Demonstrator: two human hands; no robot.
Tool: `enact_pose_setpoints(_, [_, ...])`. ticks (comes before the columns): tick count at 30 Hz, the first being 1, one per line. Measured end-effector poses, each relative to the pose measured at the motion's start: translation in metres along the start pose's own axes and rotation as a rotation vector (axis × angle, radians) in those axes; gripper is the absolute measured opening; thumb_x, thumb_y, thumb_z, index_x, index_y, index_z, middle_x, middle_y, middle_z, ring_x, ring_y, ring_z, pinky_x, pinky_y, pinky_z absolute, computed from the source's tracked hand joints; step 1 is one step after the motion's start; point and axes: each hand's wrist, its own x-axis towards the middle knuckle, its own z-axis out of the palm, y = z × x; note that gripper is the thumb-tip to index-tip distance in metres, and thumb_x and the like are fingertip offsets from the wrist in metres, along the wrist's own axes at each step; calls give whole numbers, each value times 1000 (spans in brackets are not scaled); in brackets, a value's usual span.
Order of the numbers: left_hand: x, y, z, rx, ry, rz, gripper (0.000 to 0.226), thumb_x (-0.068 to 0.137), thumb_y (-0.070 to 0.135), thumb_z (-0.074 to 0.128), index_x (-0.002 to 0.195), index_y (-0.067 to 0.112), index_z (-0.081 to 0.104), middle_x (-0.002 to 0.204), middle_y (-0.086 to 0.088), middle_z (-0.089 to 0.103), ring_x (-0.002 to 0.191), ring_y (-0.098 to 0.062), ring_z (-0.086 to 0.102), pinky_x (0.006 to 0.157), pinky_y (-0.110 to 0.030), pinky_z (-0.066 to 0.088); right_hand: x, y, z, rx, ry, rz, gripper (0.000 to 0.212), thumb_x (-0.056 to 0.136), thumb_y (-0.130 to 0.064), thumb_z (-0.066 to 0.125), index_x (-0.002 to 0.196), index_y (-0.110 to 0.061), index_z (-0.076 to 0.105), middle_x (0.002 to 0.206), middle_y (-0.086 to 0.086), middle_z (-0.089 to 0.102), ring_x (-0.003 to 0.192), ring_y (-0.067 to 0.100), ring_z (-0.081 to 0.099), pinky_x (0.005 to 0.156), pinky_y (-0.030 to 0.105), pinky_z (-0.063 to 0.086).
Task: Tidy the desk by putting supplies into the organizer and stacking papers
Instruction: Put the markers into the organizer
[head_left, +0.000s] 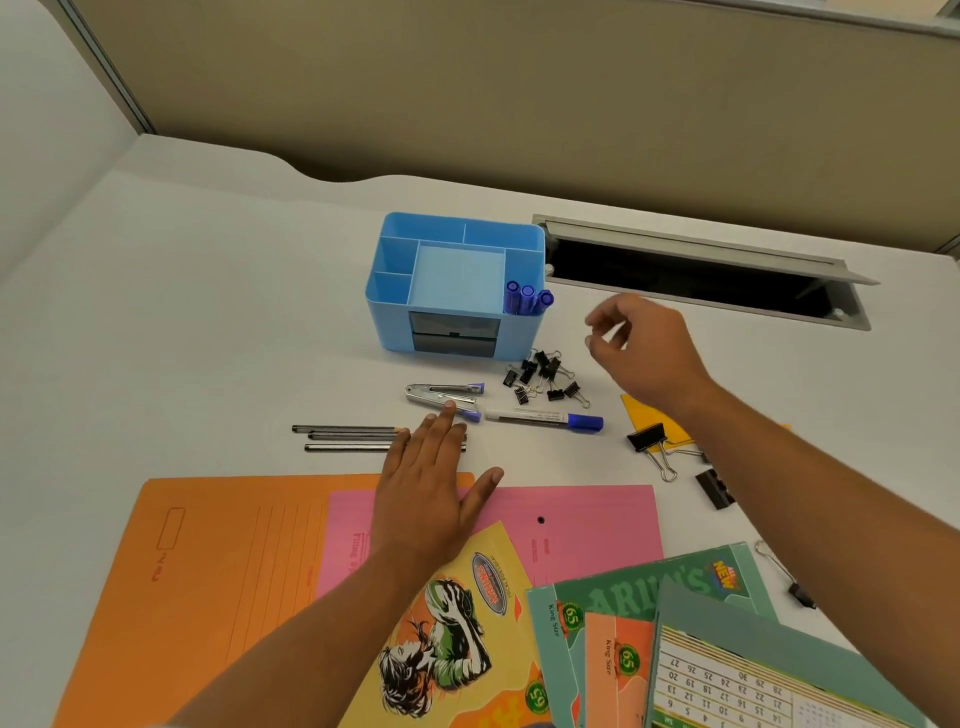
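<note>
Your left hand (431, 488) lies flat on the desk (208, 312), palm down, fingers straight and slightly spread, gripping nothing. Its heel rests on the far edges of the orange folder (234, 571) and the pink folder (571, 519), and its fingers cover the right ends of the three pencils (348, 436). The longest fingertip reaches the near side of the silver stapler (444, 395); contact there cannot be confirmed. Your right hand (634, 343) is raised above the desk, right of the blue organizer (454, 286) and beyond the heap of small binder clips (545, 376). Its fingers are loosely curled, thumb and forefinger a little apart, with nothing seen between them; the hand is somewhat blurred. The organizer stands upright at the far middle of the desk, beside the left end of the open cable slot (701, 270). Three blue-capped markers (527, 299) stand in its near right compartment. One more marker (545, 417) lies on the desk just right of the stapler, cap pointing right. A large binder clip (649, 441) sits on the edge of a yellow sheet (649, 415) under your right forearm. At the near edge, a yellow notebook (467, 623) overlaps both folders, and green notebooks (649, 587) lie fanned out to its right.
</note>
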Motion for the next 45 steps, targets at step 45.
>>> enact_pose_setpoints(45, [0,-1,3,2,38,3,73,96,68,17,144,19,42,160,4,26,145,-15,28,121,-39,16,-60,22,30,-399,-435,-53,23,81,-34,69,105,-34,70,110,-8,59,100,16,56,72,31,49])
